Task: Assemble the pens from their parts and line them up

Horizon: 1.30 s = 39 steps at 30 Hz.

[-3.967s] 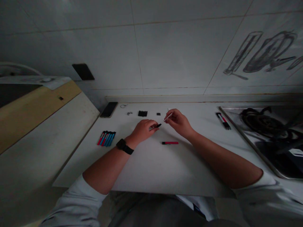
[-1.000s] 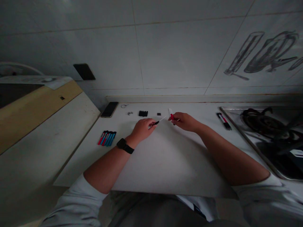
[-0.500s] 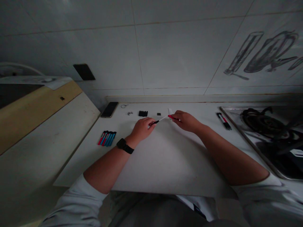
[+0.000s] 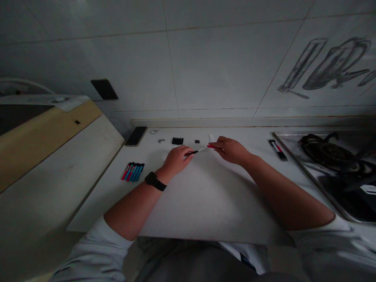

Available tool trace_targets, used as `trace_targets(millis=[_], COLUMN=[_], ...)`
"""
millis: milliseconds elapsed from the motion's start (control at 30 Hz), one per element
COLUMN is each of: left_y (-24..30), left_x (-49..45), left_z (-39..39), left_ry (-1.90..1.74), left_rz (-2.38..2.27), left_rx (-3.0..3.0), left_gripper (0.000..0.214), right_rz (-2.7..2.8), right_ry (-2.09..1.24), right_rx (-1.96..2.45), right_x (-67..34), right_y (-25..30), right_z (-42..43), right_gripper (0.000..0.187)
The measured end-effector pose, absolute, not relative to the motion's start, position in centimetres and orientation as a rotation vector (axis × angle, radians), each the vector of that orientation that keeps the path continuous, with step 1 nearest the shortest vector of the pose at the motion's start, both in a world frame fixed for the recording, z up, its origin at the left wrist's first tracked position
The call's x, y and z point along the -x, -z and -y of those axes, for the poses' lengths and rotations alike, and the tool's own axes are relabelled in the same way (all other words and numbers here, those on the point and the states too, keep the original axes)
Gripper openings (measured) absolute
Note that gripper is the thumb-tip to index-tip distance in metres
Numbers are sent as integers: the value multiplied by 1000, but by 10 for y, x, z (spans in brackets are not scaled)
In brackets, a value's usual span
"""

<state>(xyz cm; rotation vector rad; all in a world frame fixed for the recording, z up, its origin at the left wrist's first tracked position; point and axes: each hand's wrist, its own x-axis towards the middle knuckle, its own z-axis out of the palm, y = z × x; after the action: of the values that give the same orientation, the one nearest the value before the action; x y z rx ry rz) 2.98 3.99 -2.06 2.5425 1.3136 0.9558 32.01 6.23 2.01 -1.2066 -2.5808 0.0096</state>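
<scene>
Hands, two: the left hand (image 4: 176, 158), closed on one black pen part (image 4: 191, 153) with one thin white rod (image 4: 202, 149) projecting; the right hand (image 4: 230, 149), fingers pinching one red barrel (image 4: 212, 146), its end meeting or just short of the rod's tip, above the bench (image 4: 190, 203). Beyond the hands, left to right: one phone (image 4: 136, 136); one small ring (image 4: 154, 132); several springs (image 4: 161, 140), too small to count; one row of black sleeves (image 4: 178, 141), about five; one small dark cluster (image 4: 197, 141). Near left: red and blue barrels (image 4: 132, 172), about six, side by side.
</scene>
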Motion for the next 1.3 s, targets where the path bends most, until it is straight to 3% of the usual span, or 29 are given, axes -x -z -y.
trace_targets(millis=[333,633,1300], left_y=[23,20,17], left_x=[-29,-29,-29], left_z=[-41,-40,-42], left_ry=[-968,-934,-794], left_rz=[-1311,-1303,-1257], left_rx=[-2547,-2547,-2523], left_gripper=[15,18,20], right_rz=[2641,2478,2409], right_ry=[-10,-93,140], right_rx=[1173,1027,941], right_x=[-302,-294,-289], right_y=[-12,7,15], right_z=[-50,-50,-44], right_gripper=[39,25,26])
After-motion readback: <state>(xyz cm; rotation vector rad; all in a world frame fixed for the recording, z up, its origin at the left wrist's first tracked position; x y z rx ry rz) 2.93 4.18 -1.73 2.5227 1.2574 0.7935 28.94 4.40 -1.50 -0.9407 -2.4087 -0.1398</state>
